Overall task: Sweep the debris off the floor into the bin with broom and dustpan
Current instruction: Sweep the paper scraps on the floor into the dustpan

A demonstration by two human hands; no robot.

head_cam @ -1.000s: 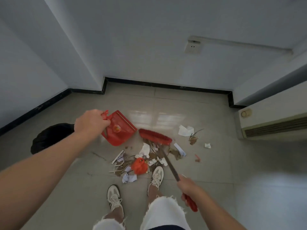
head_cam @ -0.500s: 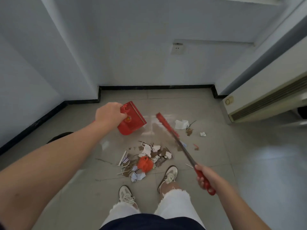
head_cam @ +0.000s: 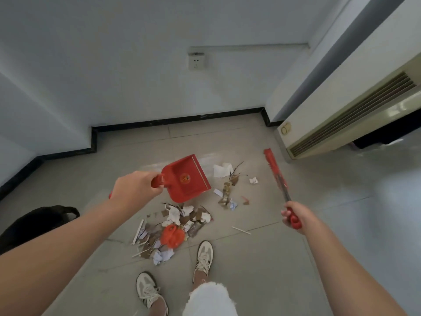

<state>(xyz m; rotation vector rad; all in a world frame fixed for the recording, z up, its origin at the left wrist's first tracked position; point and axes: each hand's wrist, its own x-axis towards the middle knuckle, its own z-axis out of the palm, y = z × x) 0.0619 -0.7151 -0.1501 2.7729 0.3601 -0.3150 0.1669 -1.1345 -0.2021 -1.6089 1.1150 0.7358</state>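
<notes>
My left hand (head_cam: pixel 134 188) grips the handle of a red dustpan (head_cam: pixel 185 177), held above the floor just beyond the main debris pile (head_cam: pixel 173 226) of paper scraps, cardboard bits, sticks and an orange plastic piece (head_cam: pixel 172 236). My right hand (head_cam: pixel 296 215) grips the red handle of a small red broom (head_cam: pixel 274 172), which points away from me, lifted to the right of the litter. A second scatter of scraps (head_cam: pixel 227 185) with a white tissue (head_cam: pixel 221 171) lies between dustpan and broom. The black bin (head_cam: pixel 34 224) sits at the left edge, partly hidden by my left arm.
My two feet in white sneakers (head_cam: pixel 202 258) stand just behind the pile on the grey tiled floor. White walls with a black skirting (head_cam: pixel 177 120) close the corner ahead. A cream air-conditioner unit (head_cam: pixel 353 119) stands on the right. A loose stick (head_cam: pixel 241 230) lies right of the pile.
The broom has swung from over the pile out to the right and up. The dustpan has moved right, toward the middle of the floor. The view has turned right.
</notes>
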